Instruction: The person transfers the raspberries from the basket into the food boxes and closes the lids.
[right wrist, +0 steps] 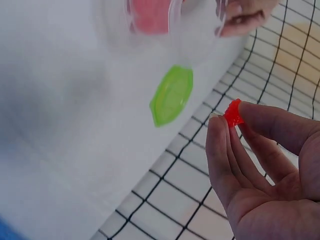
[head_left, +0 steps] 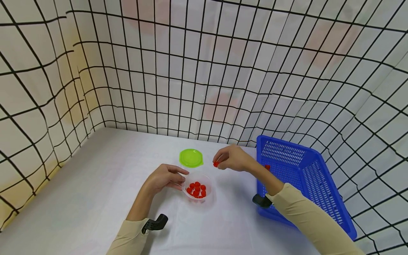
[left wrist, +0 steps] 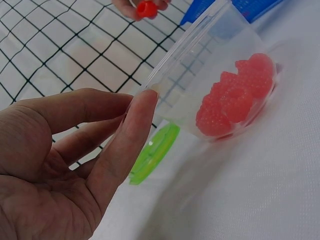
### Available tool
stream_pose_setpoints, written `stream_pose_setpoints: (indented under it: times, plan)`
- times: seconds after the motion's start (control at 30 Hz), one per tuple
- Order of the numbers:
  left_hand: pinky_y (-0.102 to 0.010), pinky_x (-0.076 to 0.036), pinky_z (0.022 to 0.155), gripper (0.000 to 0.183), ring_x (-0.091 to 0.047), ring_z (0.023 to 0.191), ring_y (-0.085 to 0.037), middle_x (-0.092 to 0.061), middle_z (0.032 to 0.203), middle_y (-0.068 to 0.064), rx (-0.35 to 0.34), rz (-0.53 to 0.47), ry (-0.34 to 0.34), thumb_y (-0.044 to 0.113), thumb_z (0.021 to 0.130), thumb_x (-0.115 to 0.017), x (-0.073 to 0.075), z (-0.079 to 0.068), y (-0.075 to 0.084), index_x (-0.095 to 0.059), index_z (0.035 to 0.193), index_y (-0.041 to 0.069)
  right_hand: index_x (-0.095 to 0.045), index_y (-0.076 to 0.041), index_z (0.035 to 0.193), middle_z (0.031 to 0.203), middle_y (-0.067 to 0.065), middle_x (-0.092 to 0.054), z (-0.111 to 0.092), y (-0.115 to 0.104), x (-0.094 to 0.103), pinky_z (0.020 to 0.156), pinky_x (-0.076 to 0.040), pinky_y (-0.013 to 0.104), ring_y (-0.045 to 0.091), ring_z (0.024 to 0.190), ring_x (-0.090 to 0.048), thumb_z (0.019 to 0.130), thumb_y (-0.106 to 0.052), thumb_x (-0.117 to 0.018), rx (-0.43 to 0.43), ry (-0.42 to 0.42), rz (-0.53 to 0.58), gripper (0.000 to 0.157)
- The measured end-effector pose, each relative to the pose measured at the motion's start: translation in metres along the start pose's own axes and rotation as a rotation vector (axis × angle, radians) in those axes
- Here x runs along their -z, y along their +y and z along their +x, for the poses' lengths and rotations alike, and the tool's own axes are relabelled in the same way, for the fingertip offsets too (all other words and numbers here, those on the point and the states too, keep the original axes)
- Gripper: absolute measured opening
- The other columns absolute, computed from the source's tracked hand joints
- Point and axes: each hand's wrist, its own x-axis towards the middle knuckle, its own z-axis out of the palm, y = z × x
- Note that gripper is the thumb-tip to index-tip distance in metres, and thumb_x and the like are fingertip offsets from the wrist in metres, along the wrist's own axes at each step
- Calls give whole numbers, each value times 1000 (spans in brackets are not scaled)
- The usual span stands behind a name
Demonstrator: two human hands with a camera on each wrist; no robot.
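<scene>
A clear plastic bowl point(head_left: 208, 180) stands on the white table with several red raspberries point(head_left: 196, 190) in its bottom. My left hand point(head_left: 166, 177) pinches the bowl's rim at its left side; in the left wrist view thumb and fingertips meet at that rim. Between thumb and fingertips of my right hand point(head_left: 234, 158) is a single raspberry point(right wrist: 233, 114), held above the table, to the right of and beyond the bowl. A bright green lid point(head_left: 191, 158) lies flat on the table just behind the bowl.
A blue perforated basket point(head_left: 307, 156) stands at the right, partly under my right forearm, with a red raspberry point(head_left: 267, 166) visible near its left wall. Black wire mesh point(head_left: 178, 74) rises along the back and both sides of the table point(head_left: 95, 184).
</scene>
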Motion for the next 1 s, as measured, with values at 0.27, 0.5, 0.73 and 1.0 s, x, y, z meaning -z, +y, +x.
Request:
stream_pose_setpoints:
  times: [0.27, 0.5, 0.73, 1.0]
  plan:
    - [-35, -65, 71, 30, -70, 73, -19, -74, 96, -14, 5, 7, 4, 4, 94, -64, 0, 1, 0, -68, 120, -10, -77, -13, 104, 97, 3, -76, 7, -8, -25, 81, -63, 37, 17, 87, -72, 87, -9, -75, -5, -49, 5, 17]
    - [-35, -65, 71, 30, -70, 74, -20, -74, 97, -15, 9, 16, 4, 5, 94, -64, -1, 0, 1, -69, 120, -10, -77, -14, 101, 93, 2, -76, 7, -12, -40, 81, -64, 39, 16, 83, -72, 88, -10, -76, -22, -87, 42, 14]
    - [-34, -65, 72, 30, -70, 73, -19, -73, 90, -11, 4, 20, 4, 5, 95, -63, -1, 1, 0, -68, 120, -10, -77, -15, 99, 89, 0, -76, 6, -13, -47, 88, -61, 47, 22, 86, -73, 89, -12, -74, -41, -139, 81, 11]
    - [-34, -65, 72, 29, -70, 72, -18, -72, 87, -10, -1, 22, 3, 4, 95, -62, -1, 0, 0, -68, 120, -10, -78, -15, 99, 88, 0, -76, 6, -6, -54, 86, -62, 44, 16, 83, -71, 88, -12, -74, -27, -166, 76, 12]
